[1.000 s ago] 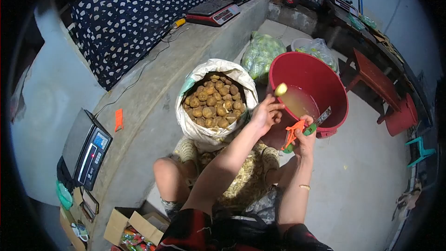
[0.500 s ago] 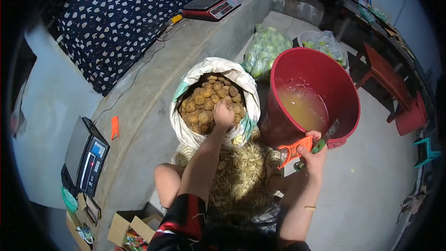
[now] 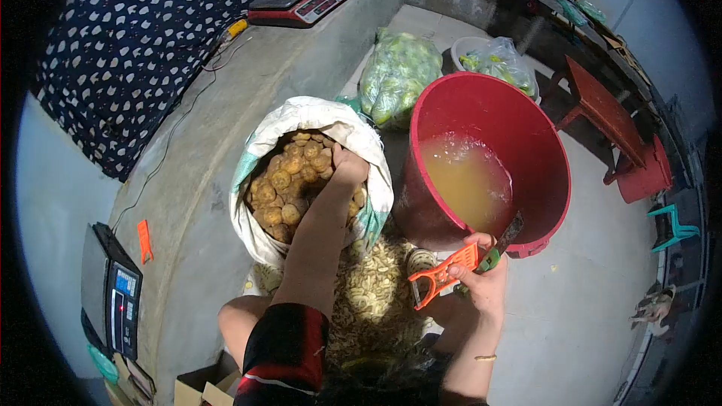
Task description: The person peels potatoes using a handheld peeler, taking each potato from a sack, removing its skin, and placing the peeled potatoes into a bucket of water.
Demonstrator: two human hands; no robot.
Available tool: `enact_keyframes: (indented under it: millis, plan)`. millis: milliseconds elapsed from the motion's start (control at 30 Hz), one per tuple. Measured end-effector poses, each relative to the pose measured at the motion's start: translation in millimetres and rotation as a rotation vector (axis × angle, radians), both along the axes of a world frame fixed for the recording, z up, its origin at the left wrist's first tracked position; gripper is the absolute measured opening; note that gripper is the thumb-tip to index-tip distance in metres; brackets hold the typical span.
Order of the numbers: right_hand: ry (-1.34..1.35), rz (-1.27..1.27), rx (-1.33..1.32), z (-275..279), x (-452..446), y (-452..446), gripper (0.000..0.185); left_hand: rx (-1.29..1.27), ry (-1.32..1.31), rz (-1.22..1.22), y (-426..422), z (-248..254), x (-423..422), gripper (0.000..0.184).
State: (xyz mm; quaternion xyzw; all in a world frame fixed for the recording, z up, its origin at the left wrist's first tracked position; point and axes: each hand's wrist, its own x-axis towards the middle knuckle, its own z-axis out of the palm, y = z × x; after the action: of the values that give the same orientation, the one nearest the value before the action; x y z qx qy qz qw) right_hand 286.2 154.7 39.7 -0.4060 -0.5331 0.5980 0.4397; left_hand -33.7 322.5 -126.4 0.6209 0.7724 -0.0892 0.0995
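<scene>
My left hand reaches down into a white woven sack filled with round brown potatoes. It touches the potatoes at the sack's right side, and its fingers are mostly hidden. My right hand is closed around an orange peeler and a knife with a green handle, its dark blade pointing up and right. Both tools are close to the front rim of a large red bucket that holds cloudy yellowish water. A heap of pale peelings lies between my feet, below the sack.
Behind the bucket are a bag of green vegetables and a basin with another bag. On the ledge at left sit a red scale, a black scale and another orange peeler. A reddish stool stands at right.
My left hand has gone from the middle of the potatoes to the sack's right side. My right hand still holds the peeler and knife, slightly lower. The whole view has shifted.
</scene>
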Motion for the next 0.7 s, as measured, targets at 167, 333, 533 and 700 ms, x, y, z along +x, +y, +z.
enact_keyframes:
  millis: [167, 333, 533, 700]
  plan:
    - [-0.028, -0.011, -0.002, 0, -1, 0, 0.047, 0.043, 0.079, -0.089, 6, -23, 0, 0.063]
    - [-0.003, 0.005, -0.021, 4, 0, -4, 0.046, -0.267, 0.118, -0.086, -1, 10, 5, 0.057]
    - [0.031, -0.010, -0.023, 0, 4, -3, 0.047, -0.162, 0.141, -0.044, -2, -1, 8, 0.052]
    - [-0.008, -0.003, -0.022, -3, 7, 0, 0.044, -0.157, 0.203, -0.011, 10, -30, 8, 0.049]
